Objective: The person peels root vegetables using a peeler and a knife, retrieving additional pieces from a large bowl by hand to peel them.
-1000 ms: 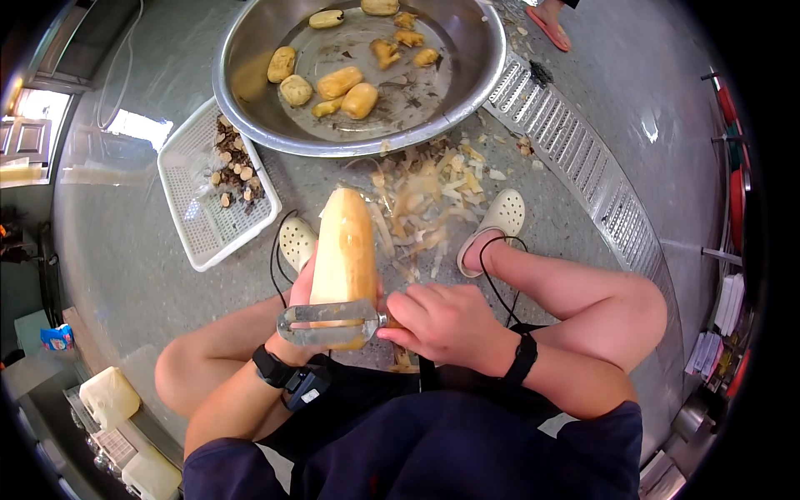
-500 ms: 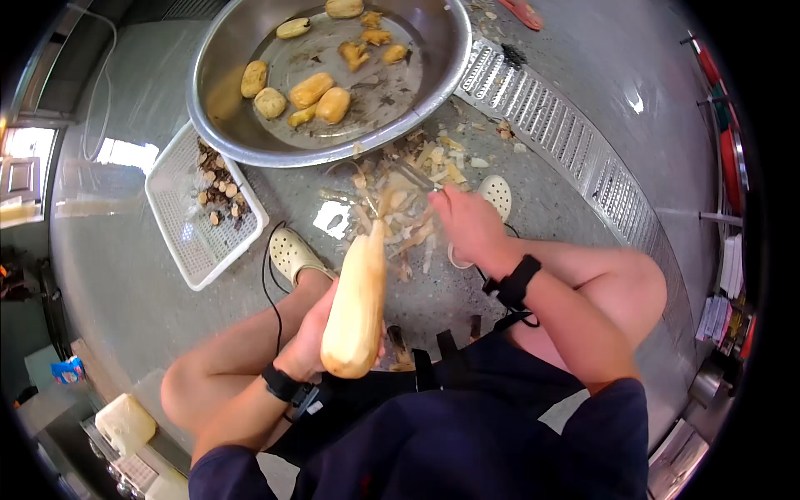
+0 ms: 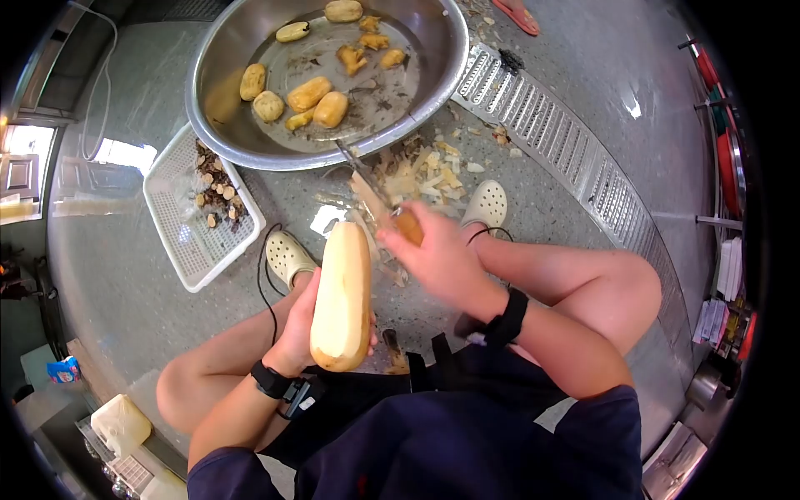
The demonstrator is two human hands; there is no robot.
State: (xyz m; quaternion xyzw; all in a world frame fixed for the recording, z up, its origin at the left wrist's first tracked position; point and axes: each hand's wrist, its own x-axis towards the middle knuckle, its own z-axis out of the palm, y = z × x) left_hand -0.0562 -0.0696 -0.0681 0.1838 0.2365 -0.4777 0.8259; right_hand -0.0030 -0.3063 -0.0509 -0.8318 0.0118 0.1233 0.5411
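Note:
My left hand (image 3: pixel 298 333) is wrapped round a long, pale, peeled lotus root (image 3: pixel 342 300), holding it upright above my lap. My right hand (image 3: pixel 437 254) grips the wooden handle of a peeler (image 3: pixel 407 225), just right of the root's upper end. Its narrow metal end points up and left toward the basin, and a pale strip of peel seems to lie along it. Tool and root are apart. Peel scraps (image 3: pixel 429 171) litter the floor beyond my hands.
A large steel basin (image 3: pixel 321 157) holds shallow water, several lotus root pieces (image 3: pixel 309 93) and knobbly yellow bits. Left of it stands a white basket (image 3: pixel 200 254) with brown trimmings. A metal drain grate (image 3: pixel 550 125) curves along the right. My feet in clogs (image 3: pixel 287 257) flank the scraps.
My right hand has swung left and closer to the lotus root, turning the peeler. The strip hanging from the root's top is off it. My left hand has shifted slightly left and up.

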